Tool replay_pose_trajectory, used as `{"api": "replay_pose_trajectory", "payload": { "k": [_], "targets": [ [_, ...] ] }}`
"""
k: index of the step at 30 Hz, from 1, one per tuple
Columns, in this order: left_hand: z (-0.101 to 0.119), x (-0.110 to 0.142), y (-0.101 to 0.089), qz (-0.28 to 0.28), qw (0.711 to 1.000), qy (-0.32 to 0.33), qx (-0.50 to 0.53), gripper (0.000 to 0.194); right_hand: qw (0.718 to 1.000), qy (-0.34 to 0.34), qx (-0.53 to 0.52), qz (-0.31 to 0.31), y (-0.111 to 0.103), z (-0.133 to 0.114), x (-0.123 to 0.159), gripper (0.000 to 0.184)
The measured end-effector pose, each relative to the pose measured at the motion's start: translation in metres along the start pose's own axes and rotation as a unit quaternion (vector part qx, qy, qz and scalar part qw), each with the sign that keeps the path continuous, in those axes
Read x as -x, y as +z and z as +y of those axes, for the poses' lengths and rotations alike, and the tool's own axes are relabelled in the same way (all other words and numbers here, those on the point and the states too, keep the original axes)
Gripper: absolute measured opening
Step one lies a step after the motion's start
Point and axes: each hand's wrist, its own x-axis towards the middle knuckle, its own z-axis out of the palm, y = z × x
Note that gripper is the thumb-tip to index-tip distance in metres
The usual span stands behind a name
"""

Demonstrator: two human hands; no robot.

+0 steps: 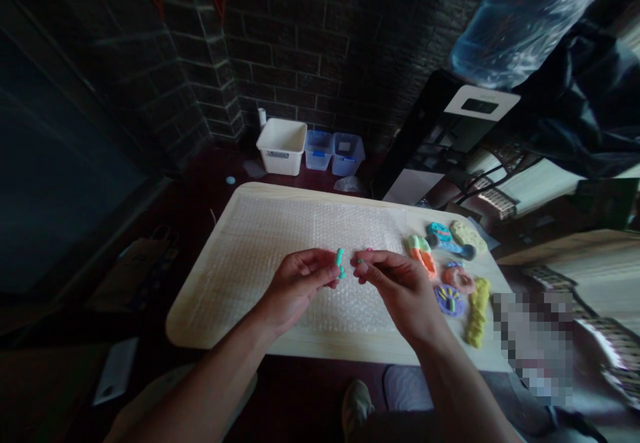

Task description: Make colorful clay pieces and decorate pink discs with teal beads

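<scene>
My left hand pinches a small mint-green piece of modelling clay between thumb and fingers. The piece looks like a short roll, with a smaller lump lower down. Across a narrow gap, my right hand is closed in a pinch with a tiny green bit at its fingertips, probably the same clay. Behind the right fingers a bit of pink shows, mostly hidden. Both hands are above the bubble wrap spread on the pale wooden table.
To the right lie several clay-like shapes: a yellow twisted strip, a purple disc, a pink ring and a blue dumbbell-like piece. Beyond the table stand a white basket, two clear bins and a water dispenser.
</scene>
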Motion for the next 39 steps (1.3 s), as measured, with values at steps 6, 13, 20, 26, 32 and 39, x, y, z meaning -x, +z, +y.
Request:
{"api": "replay_pose_trajectory", "payload": {
  "k": [6,13,20,26,32,39],
  "targets": [
    [-0.002,0.0,0.0,-0.016,0.999,-0.002,-0.029,0.021,1.0,-0.002,0.019,-0.008,0.006,-0.003,0.003,0.011],
    [-0.008,-0.003,-0.006,-0.041,0.999,-0.016,-0.031,0.03,0.996,-0.036,0.069,-0.048,0.01,-0.01,0.006,0.014],
    [-0.008,-0.001,-0.008,-0.038,0.998,-0.01,-0.047,0.029,0.995,-0.037,0.068,-0.063,0.009,-0.007,0.007,0.013],
    [-0.007,-0.001,-0.006,-0.042,0.997,-0.002,-0.06,0.017,0.999,-0.004,-0.019,-0.03,0.006,-0.005,0.003,0.012],
    [-0.008,-0.001,-0.005,-0.036,0.997,-0.002,-0.074,0.017,0.999,0.014,0.014,-0.025,0.003,-0.003,0.004,0.017],
    [-0.007,-0.002,-0.003,-0.023,0.998,-0.002,-0.052,0.022,1.0,-0.009,0.011,-0.023,0.002,-0.005,0.004,0.011]
  ]
}}
